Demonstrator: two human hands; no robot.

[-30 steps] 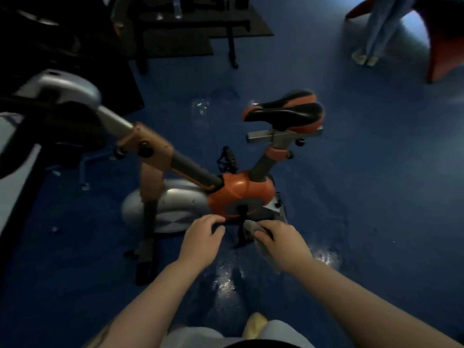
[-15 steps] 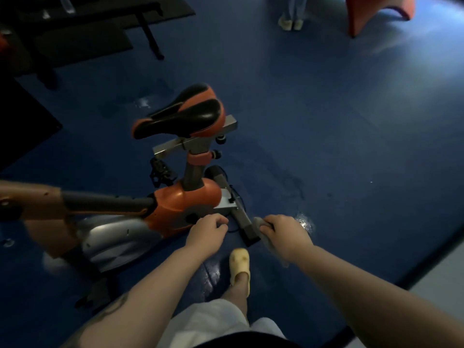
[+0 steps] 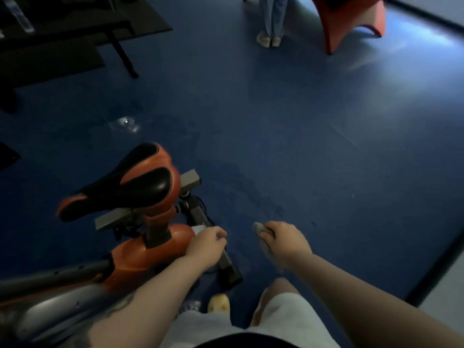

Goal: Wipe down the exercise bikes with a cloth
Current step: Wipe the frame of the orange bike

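Clenched right hand [image 3: 283,243] grips the grey cloth [image 3: 263,237] beside the bike's rear bar [image 3: 226,266]; left hand [image 3: 208,246] curls over that bar, which runs toward the wearer.

A dim room has a glossy dark blue floor [image 3: 301,151], lit pale at the upper right. A black bench frame [image 3: 75,33] stands on a dark mat [image 3: 50,64] at upper left. An orange-red seat [image 3: 351,18] and another person's legs [image 3: 272,18] stand at the top.

Bare floor [image 3: 313,172] lies open rightward; exercise bike [image 3: 150,249] crowds the left, seemingly.
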